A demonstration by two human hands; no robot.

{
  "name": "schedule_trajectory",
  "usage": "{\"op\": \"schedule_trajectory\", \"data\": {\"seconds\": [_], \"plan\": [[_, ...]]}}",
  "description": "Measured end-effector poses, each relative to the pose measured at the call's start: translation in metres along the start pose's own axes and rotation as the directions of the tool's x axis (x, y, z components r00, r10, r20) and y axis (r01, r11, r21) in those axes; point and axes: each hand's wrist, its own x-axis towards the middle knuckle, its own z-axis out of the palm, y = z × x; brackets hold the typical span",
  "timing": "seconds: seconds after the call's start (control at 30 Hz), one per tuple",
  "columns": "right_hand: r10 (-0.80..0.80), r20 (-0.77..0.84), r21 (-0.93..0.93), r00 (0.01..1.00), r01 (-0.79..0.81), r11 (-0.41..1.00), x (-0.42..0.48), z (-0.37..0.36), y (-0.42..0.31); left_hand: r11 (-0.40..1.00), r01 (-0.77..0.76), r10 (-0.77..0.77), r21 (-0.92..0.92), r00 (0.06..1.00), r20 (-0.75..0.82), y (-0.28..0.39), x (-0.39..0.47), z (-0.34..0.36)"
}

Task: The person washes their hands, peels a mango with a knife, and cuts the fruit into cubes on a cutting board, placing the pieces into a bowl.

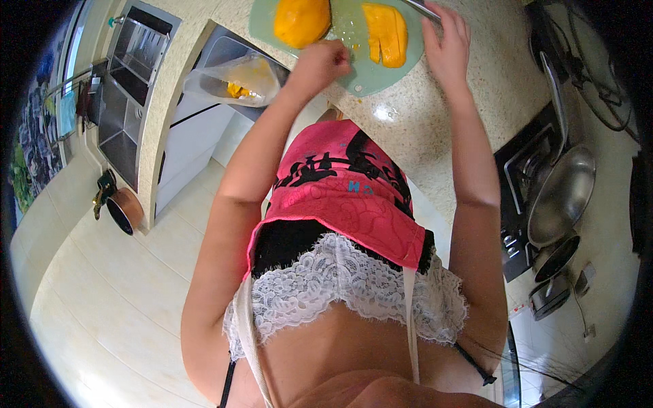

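A green translucent cutting board (365,81) lies on the speckled countertop at the top of the view. On its left sits a large peeled mango piece (301,23); to the right is a flat mango slab (387,38) with slits cut into it. My left hand (324,64) is curled over the board's near edge, just below the larger piece. It is slightly blurred, and no object shows in it. At the board's right edge, my right hand (449,46) grips a metal utensil (424,9), probably a knife, whose far end is beyond the picture.
A plastic bag (232,81) with yellow peelings hangs in an open drawer, left of my body. Beyond it is a sink (120,127). A copper-coloured pot (125,209) stands lower left. On the right are a gas hob (515,204) and a long-handled steel pan (563,196).
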Motion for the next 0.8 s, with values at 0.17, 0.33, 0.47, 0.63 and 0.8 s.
{"op": "schedule_trajectory", "data": {"seconds": [0.17, 0.33, 0.47, 0.63, 0.8], "plan": [[0.096, 0.266, 0.299, 0.959, -0.177, 0.938, -0.068, 0.010, -0.059, 0.933, 0.157, -0.237, -0.325, 0.945, -0.225, -0.033, -0.046, -0.045], [0.082, 0.330, 0.276, 0.940, -0.179, 0.944, -0.083, 0.060, -0.087, 0.842, 0.132, -0.282, -0.524, 0.934, -0.218, -0.030, -0.047, -0.043], [0.100, 0.300, 0.164, 0.949, -0.155, 0.974, -0.076, 0.061, -0.090, 0.849, 0.048, -0.149, -0.525, 0.977, -0.152, -0.022, -0.033, -0.009], [0.285, 0.296, 0.185, 0.912, -0.347, 0.919, -0.096, 0.012, -0.079, 0.938, -0.212, 0.171, -0.273, 0.971, -0.165, 0.000, 0.005, 0.043], [0.478, 0.107, 0.204, 0.872, -0.490, 0.848, -0.153, -0.048, -0.081, 0.967, -0.240, 0.248, -0.084, 0.963, 0.103, 0.046, 0.021, 0.026]]}}
